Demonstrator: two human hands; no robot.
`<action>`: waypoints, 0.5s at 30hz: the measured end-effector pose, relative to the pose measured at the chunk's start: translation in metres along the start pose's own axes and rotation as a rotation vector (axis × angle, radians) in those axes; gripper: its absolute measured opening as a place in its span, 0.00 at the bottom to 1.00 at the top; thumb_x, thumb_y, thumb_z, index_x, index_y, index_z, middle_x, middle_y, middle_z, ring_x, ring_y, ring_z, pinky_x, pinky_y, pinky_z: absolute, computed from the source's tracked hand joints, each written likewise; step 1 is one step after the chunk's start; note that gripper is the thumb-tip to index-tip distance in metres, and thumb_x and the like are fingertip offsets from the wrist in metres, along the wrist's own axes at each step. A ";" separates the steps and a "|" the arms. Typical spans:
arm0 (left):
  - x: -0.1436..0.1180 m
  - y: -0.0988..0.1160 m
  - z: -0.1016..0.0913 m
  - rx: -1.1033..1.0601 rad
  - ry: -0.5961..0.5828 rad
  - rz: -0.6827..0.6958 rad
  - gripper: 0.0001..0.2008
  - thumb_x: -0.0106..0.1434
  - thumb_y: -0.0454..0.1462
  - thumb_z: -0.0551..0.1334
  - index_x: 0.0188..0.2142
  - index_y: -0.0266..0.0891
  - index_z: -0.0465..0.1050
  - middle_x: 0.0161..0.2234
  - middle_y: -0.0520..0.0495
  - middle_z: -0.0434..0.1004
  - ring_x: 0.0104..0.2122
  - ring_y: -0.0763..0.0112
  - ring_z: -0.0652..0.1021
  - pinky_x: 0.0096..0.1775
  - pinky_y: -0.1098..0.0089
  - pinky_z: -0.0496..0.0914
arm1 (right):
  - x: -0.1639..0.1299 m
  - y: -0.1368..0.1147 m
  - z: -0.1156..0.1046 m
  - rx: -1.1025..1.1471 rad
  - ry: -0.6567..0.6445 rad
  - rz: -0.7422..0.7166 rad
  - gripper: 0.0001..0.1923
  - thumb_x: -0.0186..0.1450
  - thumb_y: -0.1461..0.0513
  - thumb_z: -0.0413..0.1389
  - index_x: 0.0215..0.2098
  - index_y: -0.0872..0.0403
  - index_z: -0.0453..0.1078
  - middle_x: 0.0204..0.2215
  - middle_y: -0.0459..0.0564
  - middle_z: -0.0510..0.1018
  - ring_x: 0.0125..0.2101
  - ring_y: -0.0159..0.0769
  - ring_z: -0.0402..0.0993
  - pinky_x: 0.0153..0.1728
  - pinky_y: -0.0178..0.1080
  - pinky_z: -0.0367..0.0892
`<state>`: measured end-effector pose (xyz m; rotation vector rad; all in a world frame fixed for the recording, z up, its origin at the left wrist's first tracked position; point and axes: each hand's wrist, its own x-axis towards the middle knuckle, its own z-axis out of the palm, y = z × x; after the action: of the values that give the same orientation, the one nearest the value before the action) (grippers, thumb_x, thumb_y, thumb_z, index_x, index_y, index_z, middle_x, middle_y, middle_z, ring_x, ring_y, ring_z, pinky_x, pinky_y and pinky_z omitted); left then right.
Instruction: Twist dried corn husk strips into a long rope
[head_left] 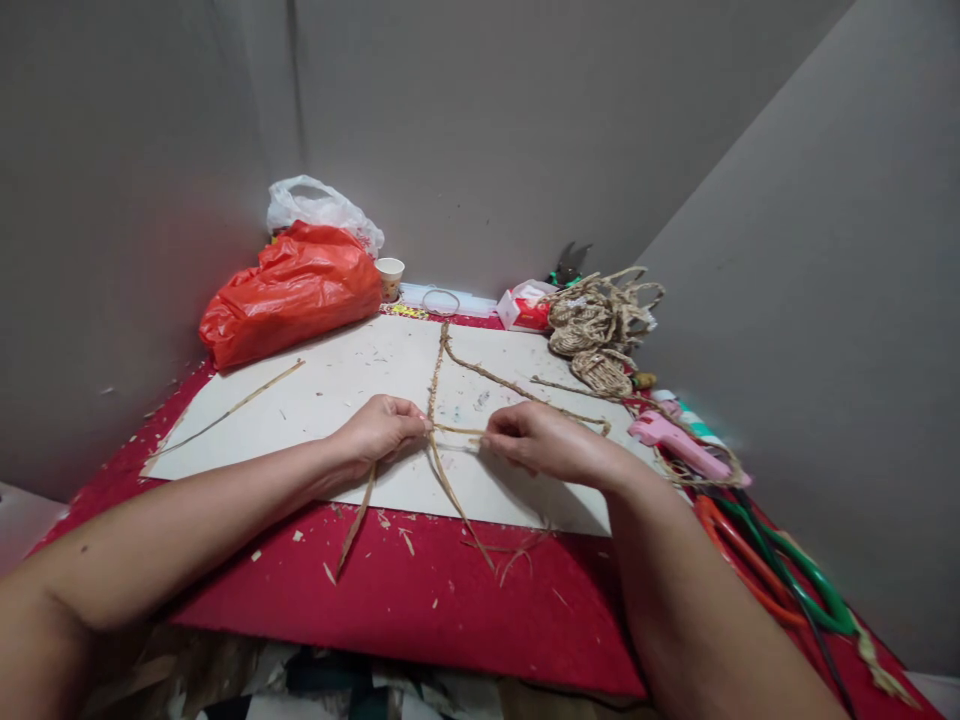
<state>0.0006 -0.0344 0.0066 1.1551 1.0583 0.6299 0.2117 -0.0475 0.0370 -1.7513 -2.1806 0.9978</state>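
A braid of dried plant fibre (434, 378) runs down the middle of a white board (360, 375). At its lower end my left hand (386, 430) pinches the braid, fingers closed. My right hand (525, 437) grips one fibre strand (459, 430) and holds it out to the right, nearly level. Two more loose strands hang from the join: one strand (457, 495) trails down past the board's front edge, another strand (356, 525) comes out beneath my left hand. From the braid's top a twisted cord (510, 384) slants to the right.
A red plastic bag (300, 290) and a paper cup (390, 278) stand at the back left. Woven straw pieces (600, 325) are piled at the back right. A pink glue gun (682, 447) and scissors with orange and green handles (806, 575) lie along the right side.
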 end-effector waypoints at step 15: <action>-0.002 0.003 0.000 -0.073 -0.022 -0.013 0.07 0.57 0.32 0.60 0.23 0.36 0.65 0.10 0.59 0.51 0.10 0.85 0.50 0.17 0.73 0.40 | -0.020 -0.032 0.019 0.891 -0.087 -0.074 0.14 0.57 0.53 0.58 0.30 0.54 0.62 0.12 0.40 0.69 0.09 0.24 0.61 0.10 0.26 0.52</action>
<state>0.0002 -0.0358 0.0100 1.0889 1.0157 0.6388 0.1815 -0.0758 0.0467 -1.1930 -1.4244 1.6844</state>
